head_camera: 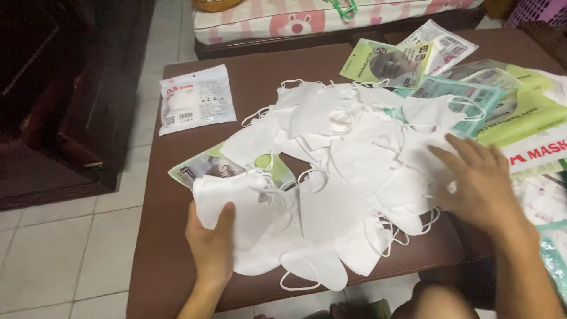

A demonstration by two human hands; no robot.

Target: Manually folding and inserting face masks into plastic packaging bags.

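Left hand (211, 239) grips a small stack of white face masks (236, 204) at the near-left edge of the brown tabletop (159, 248); right hand (481, 186), open with fingers spread, rests on the loose mask pile (348, 177) at centre. Judged from the layout, a few masks are gathered and most remain scattered. One sealed white rectangular pack (196, 98) lies far left; green, teal and clear opened wrappers (466, 82) lie far right, with one under the stack.
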